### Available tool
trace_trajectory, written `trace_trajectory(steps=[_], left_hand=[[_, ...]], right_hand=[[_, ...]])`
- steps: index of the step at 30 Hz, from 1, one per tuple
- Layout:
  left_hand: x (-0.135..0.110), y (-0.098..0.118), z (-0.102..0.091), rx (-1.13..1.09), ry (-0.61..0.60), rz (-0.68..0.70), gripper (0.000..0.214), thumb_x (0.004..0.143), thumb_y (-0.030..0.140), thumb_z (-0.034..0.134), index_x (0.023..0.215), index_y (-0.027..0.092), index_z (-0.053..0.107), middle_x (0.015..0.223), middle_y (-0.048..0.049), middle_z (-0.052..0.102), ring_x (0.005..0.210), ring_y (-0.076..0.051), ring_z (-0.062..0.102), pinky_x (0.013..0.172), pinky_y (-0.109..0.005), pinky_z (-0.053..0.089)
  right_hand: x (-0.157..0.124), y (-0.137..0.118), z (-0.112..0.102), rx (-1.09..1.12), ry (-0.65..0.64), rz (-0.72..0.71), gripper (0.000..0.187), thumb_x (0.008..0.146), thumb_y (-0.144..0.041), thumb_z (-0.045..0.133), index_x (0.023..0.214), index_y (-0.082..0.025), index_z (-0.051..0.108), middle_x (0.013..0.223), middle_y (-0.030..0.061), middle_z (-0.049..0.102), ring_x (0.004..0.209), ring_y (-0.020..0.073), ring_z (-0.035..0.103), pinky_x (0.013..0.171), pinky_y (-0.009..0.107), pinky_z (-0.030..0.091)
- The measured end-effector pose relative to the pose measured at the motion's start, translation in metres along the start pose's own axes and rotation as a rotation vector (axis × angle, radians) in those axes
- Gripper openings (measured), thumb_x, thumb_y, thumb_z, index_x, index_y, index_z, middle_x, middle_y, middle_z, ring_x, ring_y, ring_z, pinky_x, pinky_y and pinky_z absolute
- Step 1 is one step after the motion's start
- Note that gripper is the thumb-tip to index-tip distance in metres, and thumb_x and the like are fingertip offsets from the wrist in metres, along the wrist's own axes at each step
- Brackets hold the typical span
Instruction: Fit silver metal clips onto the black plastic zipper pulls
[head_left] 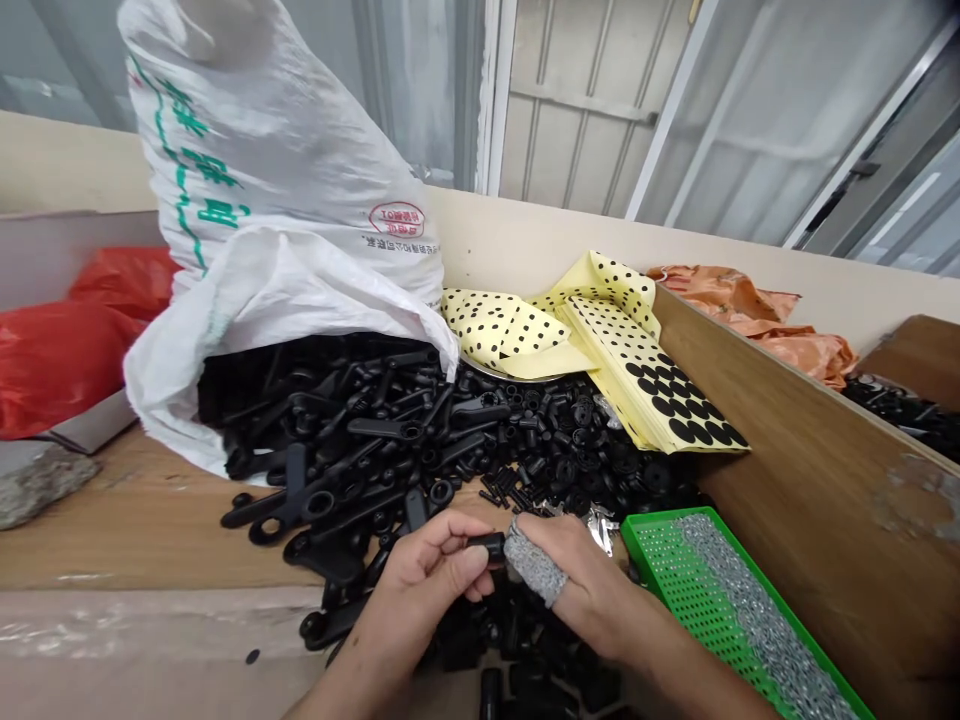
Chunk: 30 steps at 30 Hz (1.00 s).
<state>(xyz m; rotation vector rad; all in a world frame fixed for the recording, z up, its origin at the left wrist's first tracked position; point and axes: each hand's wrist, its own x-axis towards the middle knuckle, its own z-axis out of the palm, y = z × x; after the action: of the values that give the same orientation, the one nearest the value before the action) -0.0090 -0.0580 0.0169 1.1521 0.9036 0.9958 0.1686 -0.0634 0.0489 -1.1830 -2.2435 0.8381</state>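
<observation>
a grey stone-like lump [45, 485] lies near red plastic [64, 350], with orange plastic [772, 325] beyond a wooden board [810, 470].

Sack [300, 130]: back left on the table [150, 520], levers [382, 428] in its mouth and before it.
Bag [67, 345]: left of the sack.
Sticker sheets [615, 340]: right of the sack, behind the small parts [540, 440].
Cylinder [491, 547]: between left hand [427, 570] and right hand [562, 565].
Tray [679, 575]: right of the right hand, left of the board [810, 490], pieces [742, 590] inside.

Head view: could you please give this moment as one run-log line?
left hand: pinches black plastic-looking cylinder | right hand: grey textured wrap at cylinder's other end | nearby: green perforated plastic tray
</observation>
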Motion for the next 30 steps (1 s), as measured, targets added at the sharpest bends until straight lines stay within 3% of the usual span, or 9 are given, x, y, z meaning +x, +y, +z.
trace_trajectory(steps=[5, 8, 13, 16, 20, 24, 27, 30], left_hand=[[-0.008, -0.002, -0.003, 0.536, 0.051, 0.37, 0.011, 0.078, 0.021, 0.055, 0.085, 0.023, 0.064, 0.081, -0.0022, 0.068, 0.074, -0.019, 0.062, 0.066, -0.025, 0.049], [-0.011, -0.004, -0.004, 0.649, 0.057, 0.54, 0.017, 0.08, 0.015, 0.052, 0.09, 0.024, 0.061, 0.089, -0.0025, 0.069, 0.084, -0.019, 0.063, 0.075, -0.026, 0.049], [-0.02, -0.016, -0.003, 0.688, 0.029, 0.453, 0.014, 0.082, 0.018, 0.05, 0.091, 0.025, 0.059, 0.087, -0.0021, 0.07, 0.078, -0.019, 0.065, 0.068, -0.024, 0.05], [-0.027, -0.028, -0.005, 0.689, 0.025, 0.507, 0.021, 0.082, 0.014, 0.05, 0.097, 0.027, 0.056, 0.092, -0.0019, 0.069, 0.082, -0.019, 0.064, 0.071, -0.024, 0.05], [-0.032, -0.039, -0.011, 0.726, -0.051, 0.577, 0.028, 0.082, 0.009, 0.049, 0.103, 0.028, 0.051, 0.093, -0.0015, 0.066, 0.084, -0.016, 0.062, 0.074, -0.023, 0.048], [-0.031, -0.038, -0.021, 0.864, -0.053, 0.494, 0.019, 0.084, 0.014, 0.048, 0.099, 0.024, 0.053, 0.089, -0.0045, 0.063, 0.085, -0.019, 0.058, 0.075, -0.027, 0.047], [-0.028, -0.032, -0.03, 0.978, -0.02, 0.44, 0.017, 0.084, 0.018, 0.048, 0.098, 0.022, 0.056, 0.086, -0.0057, 0.062, 0.084, -0.02, 0.056, 0.073, -0.028, 0.048], [-0.02, -0.023, -0.041, 1.045, -0.018, 0.448, 0.021, 0.085, 0.019, 0.044, 0.103, 0.021, 0.056, 0.086, -0.0059, 0.062, 0.083, -0.02, 0.056, 0.073, -0.028, 0.048]], right_hand=[[-0.003, 0.006, 0.013, 0.175, 0.034, 0.077, 0.025, 0.086, -0.023, 0.035, 0.062, -0.019, 0.036, 0.058, -0.0039, 0.041, 0.057, 0.0109, 0.039, 0.053, 0.022, 0.028], [-0.005, 0.003, 0.016, 0.161, 0.062, 0.075, 0.024, 0.086, -0.024, 0.036, 0.062, -0.019, 0.037, 0.06, -0.0032, 0.042, 0.059, 0.0117, 0.039, 0.055, 0.022, 0.03], [-0.009, 0.002, 0.022, 0.164, 0.031, 0.062, 0.02, 0.086, -0.024, 0.036, 0.068, -0.02, 0.044, 0.064, -0.002, 0.049, 0.063, 0.0131, 0.045, 0.058, 0.022, 0.034], [-0.015, 0.009, 0.03, 0.087, 0.029, 0.117, 0.019, 0.086, -0.022, 0.036, 0.07, -0.02, 0.045, 0.069, -0.0011, 0.051, 0.068, 0.0136, 0.047, 0.06, 0.022, 0.035], [-0.018, 0.016, 0.034, -0.073, -0.144, 0.102, 0.012, 0.081, -0.013, 0.038, 0.072, -0.02, 0.043, 0.073, -0.0018, 0.053, 0.067, 0.0125, 0.048, 0.062, 0.022, 0.033], [-0.01, 0.011, 0.021, -0.219, -0.212, 0.1, 0.012, 0.077, -0.01, 0.041, 0.079, -0.021, 0.044, 0.08, -0.0007, 0.055, 0.073, 0.0143, 0.049, 0.062, 0.022, 0.032], [0.004, 0.011, 0.006, -0.257, -0.188, 0.101, 0.007, 0.082, -0.02, 0.042, 0.075, -0.021, 0.043, 0.073, -0.002, 0.052, 0.067, 0.0137, 0.047, 0.057, 0.022, 0.03], [0.02, 0.02, 0.0, -0.339, -0.139, 0.061, 0.009, 0.078, -0.012, 0.042, 0.075, -0.02, 0.044, 0.075, -0.0015, 0.051, 0.068, 0.013, 0.048, 0.06, 0.022, 0.031]])
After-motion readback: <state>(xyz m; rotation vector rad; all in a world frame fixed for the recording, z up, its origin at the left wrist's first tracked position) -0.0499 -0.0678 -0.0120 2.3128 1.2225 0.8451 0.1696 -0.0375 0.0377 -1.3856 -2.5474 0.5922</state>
